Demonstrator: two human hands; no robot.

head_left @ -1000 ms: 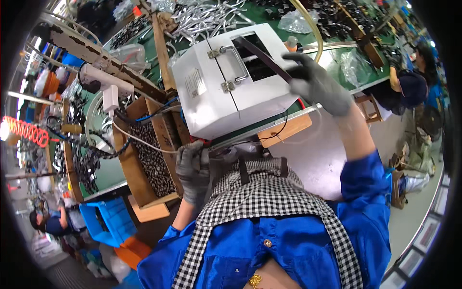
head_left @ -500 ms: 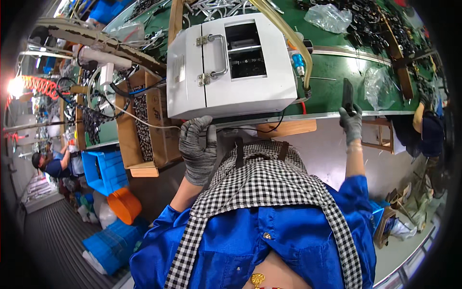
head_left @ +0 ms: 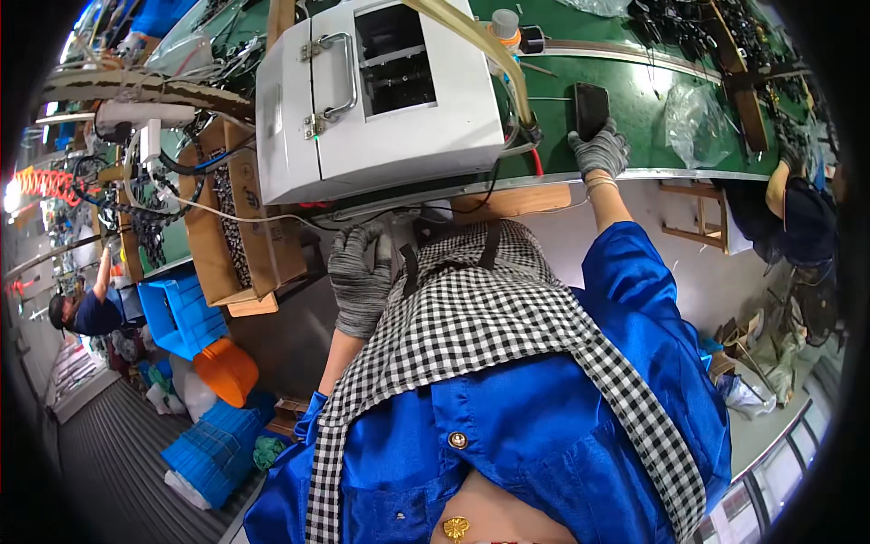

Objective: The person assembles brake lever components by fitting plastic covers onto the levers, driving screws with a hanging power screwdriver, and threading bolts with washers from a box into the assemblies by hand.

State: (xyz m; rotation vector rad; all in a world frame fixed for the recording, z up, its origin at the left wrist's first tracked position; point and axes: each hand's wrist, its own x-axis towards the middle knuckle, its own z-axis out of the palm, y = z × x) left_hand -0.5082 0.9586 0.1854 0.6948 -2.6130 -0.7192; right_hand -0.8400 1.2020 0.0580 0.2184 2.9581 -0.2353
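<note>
My right hand (head_left: 600,152), in a grey striped glove, grips the lower end of a dark smartphone (head_left: 592,109) over the green worktop (head_left: 634,118). Thumb and fingers lie on either side of the phone. Just below the bench's front edge, my left hand (head_left: 360,276), gloved likewise, has loosely bent fingers with the thumb apart. Nothing shows in it, though its palm side is partly hidden. Above that hand stands a white metal machine housing (head_left: 399,145) with a hinged door, a handle and a dark window.
Right of the phone lies a clear plastic bag (head_left: 696,127). A bottle (head_left: 505,29) and hose (head_left: 494,50) stand beside the machine. Left are a cardboard box (head_left: 204,245) of small parts and a blue crate (head_left: 181,317). Other people work at far left (head_left: 95,313) and far right (head_left: 807,218).
My right hand has moved forward over the worktop with the phone, whose face now shows. My left hand has dropped slightly away from the machine. The view has shifted to the right.
</note>
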